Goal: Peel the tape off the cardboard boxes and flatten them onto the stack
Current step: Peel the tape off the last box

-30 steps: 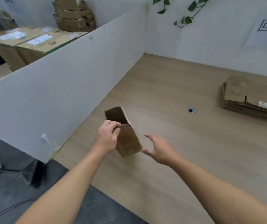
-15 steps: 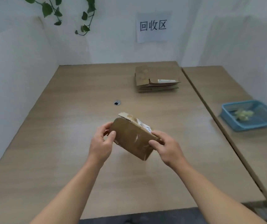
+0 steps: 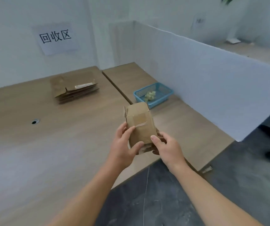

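Desk (image 3: pixel 25 152): pale wood under white walls; it is the work surface, and every place below is given from the stack.
Sign (image 3: pixel 56 38): on the wall behind the stack and a little left of it. It reads 回收区 and probably marks this corner as the collecting spot.
Cable hole (image 3: pixel 34 122): left of the stack, nearer the person.
Stack (image 3: pixel 73 88): flattened cardboard lying flat below the sign, judged to be where the box ends up.
Left hand (image 3: pixel 124 147): right of the stack and well nearer the person. Its fingers curl round the box's left edge with the thumb across the lower face, seemingly to steady it.
Box (image 3: pixel 137 111): the task's thing, held between both hands above the desk's near edge, right of the stack. It is not yet flattened, and its taped face is turned up toward the person.
Tape (image 3: pixel 141 124): a pale strip across that face, not yet peeled.
Right hand (image 3: pixel 166 149): grips the lower right corner with the thumb on the face; its fingers are hidden behind.
Basket (image 3: pixel 161 100): blue, right of the stack. It holds pale scraps (image 3: pixel 149 95), perhaps peeled tape.
Partition (image 3: pixel 212 79): white, farthest right of the stack.
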